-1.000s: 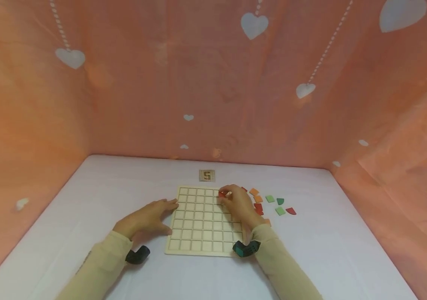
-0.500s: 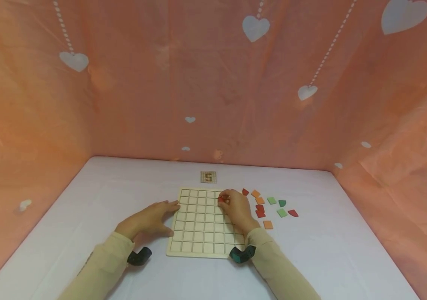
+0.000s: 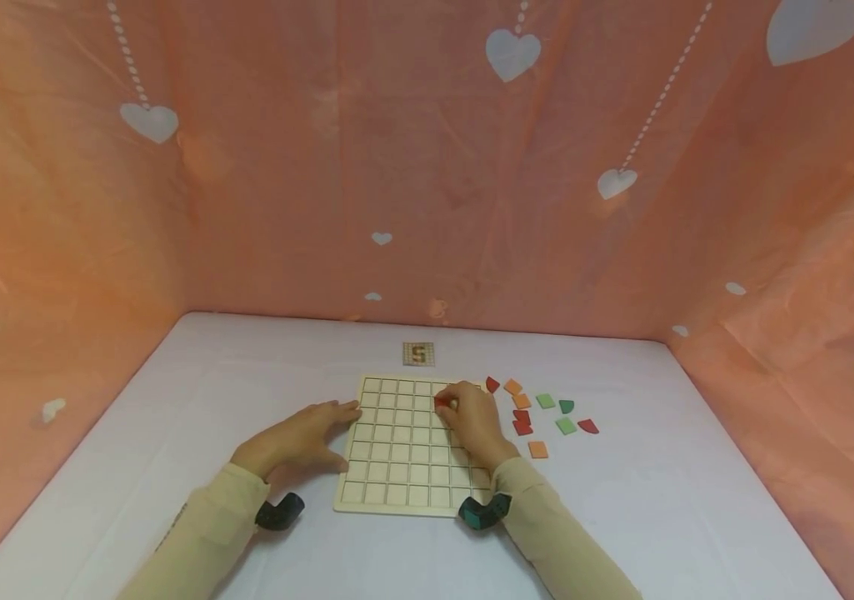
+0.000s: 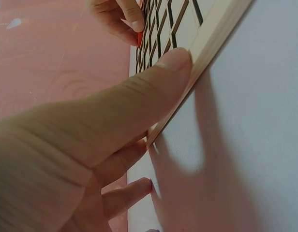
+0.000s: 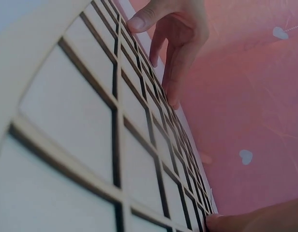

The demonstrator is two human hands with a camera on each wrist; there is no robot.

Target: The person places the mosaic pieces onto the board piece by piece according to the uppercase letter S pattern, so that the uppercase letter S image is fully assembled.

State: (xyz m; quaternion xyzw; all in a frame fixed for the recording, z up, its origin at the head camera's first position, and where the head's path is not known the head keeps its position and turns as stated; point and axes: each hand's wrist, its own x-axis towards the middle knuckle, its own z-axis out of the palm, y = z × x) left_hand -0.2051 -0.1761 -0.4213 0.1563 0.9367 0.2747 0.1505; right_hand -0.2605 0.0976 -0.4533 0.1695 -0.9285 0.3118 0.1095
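Observation:
A pale wooden board (image 3: 400,433) with a grid of square recesses lies on the white table. My left hand (image 3: 299,437) rests at its left edge, fingers spread; in the left wrist view the thumb (image 4: 173,63) touches the rim. Over the right part of the board's upper rows, my right hand (image 3: 475,421) pinches a small red tile (image 3: 441,402) between thumb and fingertips. The fingers cover most of that tile, so its shape is unclear. Whether it touches the board cannot be told.
Right of the board lie loose tiles: several red ones (image 3: 521,427), several orange ones (image 3: 538,450), light green squares (image 3: 545,401) and a dark green rounded piece (image 3: 566,407). Behind the board is a small card (image 3: 418,354) with a brown figure. Pink cloth (image 3: 427,167) hangs around the table.
My right hand has shifted slightly nearer along the board with the red tile pinched in it. The left hand stays at the board's edge. The head view has moved a little.

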